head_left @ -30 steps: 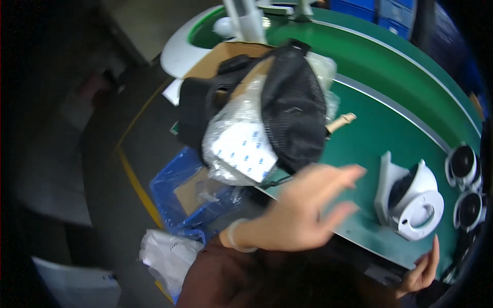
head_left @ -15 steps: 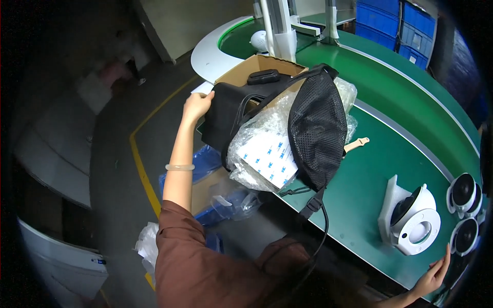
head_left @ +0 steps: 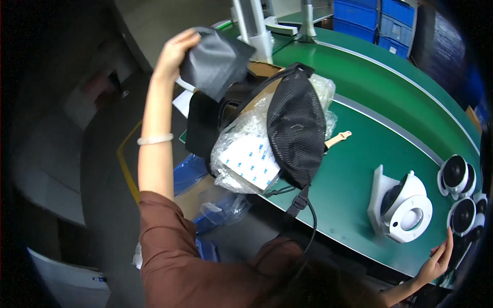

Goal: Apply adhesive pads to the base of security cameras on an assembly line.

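Note:
At the far left of the green table, my left hand (head_left: 175,51) is closed on the upper edge of a shiny dark grey flap (head_left: 215,60). The flap stands raised over a black bag (head_left: 200,120) beside a cardboard box; whether it belongs to the bag is hidden. My right hand (head_left: 435,261), index finger stretched out and the others loosely bent, is at the table's lower right with nothing visible in it. It lies close to a white round device with a black face (head_left: 461,215). To its left, a larger white device with a ring-shaped base (head_left: 408,213) rests against white foam.
A black mesh pouch (head_left: 298,123) and bubble wrap (head_left: 241,126) with a printed white sheet (head_left: 251,159) crowd the table's left part. A wooden-handled brush (head_left: 339,138) pokes out beside them. Blue crates (head_left: 354,20) are stacked behind the green conveyor (head_left: 380,77).
My left hand has risen from the black bag's side, pulling the dark flap up over the box. My right hand stays near the white devices. The view has shifted slightly right.

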Motion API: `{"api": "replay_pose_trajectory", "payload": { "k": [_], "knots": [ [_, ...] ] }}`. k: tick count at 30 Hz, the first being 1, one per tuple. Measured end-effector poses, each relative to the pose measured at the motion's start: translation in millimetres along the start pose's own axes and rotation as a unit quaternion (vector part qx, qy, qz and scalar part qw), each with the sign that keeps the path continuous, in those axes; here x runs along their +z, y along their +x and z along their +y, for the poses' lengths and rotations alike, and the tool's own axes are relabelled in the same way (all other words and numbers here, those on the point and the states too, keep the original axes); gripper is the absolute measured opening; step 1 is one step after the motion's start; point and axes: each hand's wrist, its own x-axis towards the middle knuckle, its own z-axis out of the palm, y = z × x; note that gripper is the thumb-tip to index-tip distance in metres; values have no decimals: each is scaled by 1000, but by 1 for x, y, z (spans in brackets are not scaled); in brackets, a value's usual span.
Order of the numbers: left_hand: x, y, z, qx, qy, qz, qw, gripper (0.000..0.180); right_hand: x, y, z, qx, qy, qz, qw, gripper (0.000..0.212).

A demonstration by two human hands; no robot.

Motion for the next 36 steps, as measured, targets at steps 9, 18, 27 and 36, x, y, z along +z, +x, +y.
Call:
{"api": "replay_pose_trajectory", "payload": {
  "k": [9, 18, 27, 36],
  "knots": [
    [14, -96, 79, 247, -294, -287, 877, 45, 59, -7, -141, -65, 293, -368, 880, 73],
    [62, -121, 139, 267, -14, -617, 740, 25, 137, 47, -210, -305, 458, -506, 664, 36],
    [84, -172, 147, 161, 13, -501, 850, 46, 24, 43, -212, -166, 293, -475, 813, 10],
    [187, -249, 74, 87, -330, -337, 877, 45, -65, 32, -166, -90, 70, -345, 931, 8]
  ]
}}
